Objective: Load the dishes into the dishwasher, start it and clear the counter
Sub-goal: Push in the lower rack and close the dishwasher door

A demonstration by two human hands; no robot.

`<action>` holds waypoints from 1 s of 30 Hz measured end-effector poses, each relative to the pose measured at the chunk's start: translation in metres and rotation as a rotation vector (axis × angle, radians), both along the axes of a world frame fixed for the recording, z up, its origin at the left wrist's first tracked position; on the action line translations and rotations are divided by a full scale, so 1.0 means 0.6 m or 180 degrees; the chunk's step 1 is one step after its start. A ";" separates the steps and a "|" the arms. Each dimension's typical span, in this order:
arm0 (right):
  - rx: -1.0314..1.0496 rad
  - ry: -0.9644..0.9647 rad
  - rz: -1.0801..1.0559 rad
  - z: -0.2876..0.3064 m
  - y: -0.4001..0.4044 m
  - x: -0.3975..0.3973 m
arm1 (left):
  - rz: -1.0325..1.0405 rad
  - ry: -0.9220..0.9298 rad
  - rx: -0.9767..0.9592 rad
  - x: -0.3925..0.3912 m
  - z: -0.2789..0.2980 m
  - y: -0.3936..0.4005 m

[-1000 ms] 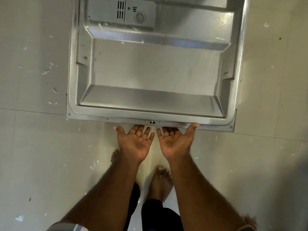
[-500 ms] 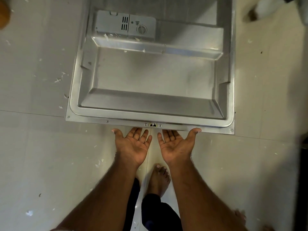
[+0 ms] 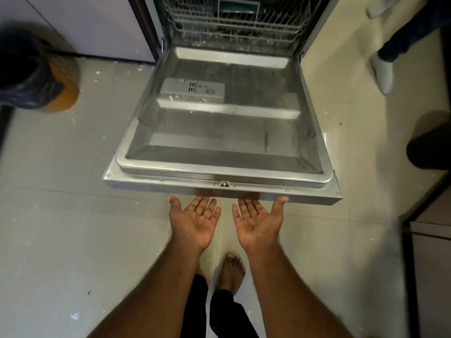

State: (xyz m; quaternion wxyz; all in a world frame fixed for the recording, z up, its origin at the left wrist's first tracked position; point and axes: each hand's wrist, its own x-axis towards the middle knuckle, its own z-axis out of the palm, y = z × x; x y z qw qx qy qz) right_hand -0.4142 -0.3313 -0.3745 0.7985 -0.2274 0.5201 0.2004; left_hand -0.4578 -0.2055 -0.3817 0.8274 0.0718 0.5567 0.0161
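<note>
— So where do the hands sit against the door?

— Left to right: the left hand (image 3: 195,222) is palm up with fingers spread, its fingertips tucked under the front edge of the dishwasher door (image 3: 219,132), just left of the small latch (image 3: 224,184). The right hand (image 3: 258,220) mirrors it just right of the latch, also flat and spread, thumb touching the edge. Neither one grips anything; they only look to prop the edge from below.

— And which way does the door lie?

— Straight ahead of both hands, dropped nearly flat, its front edge running side to side and its hinge at the far end by the lower rack (image 3: 234,25). Both hands are equally near, roughly centred on the edge.

— What's the move, then?

— My guess is lifting it shut, pushing up and away together. I can't tell whether dishes are loaded; the rack is mostly cut off at the top.
</note>
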 end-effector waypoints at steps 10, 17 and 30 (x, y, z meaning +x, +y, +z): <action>-0.0374 -0.0505 0.0379 0.154 0.026 0.044 | -0.0217 -0.0278 0.0172 0.053 0.163 0.030; -0.3963 -0.1541 0.2875 0.223 0.050 0.057 | -0.0481 -0.0452 0.0458 0.100 0.241 0.053; -0.6194 -0.3642 0.4644 0.255 0.091 0.166 | -0.1700 -0.0467 0.3017 0.215 0.338 0.105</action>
